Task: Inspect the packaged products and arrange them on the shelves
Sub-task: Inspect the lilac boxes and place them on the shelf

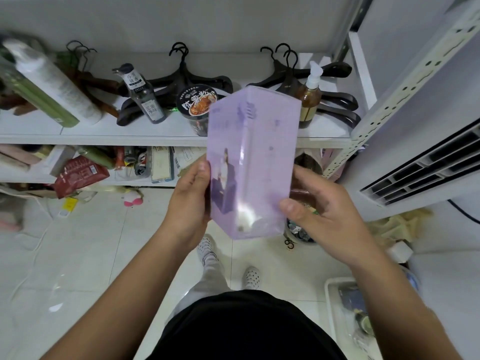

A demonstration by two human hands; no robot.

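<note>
Purple box (pixel 250 162) at frame centre, gripped at its lower sides by left hand (pixel 191 201) and right hand (pixel 320 211), tilted up for inspection, likely before going onto shelf (pixel 104 137).

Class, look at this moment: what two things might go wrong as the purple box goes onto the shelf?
1. The left hand and right hand grip only the lower end of the glossy purple box, so it might slip or tip.
2. The noodle cup and pump bottle stand near the front edge of the shelf; sliding the box in might topple one.
</note>
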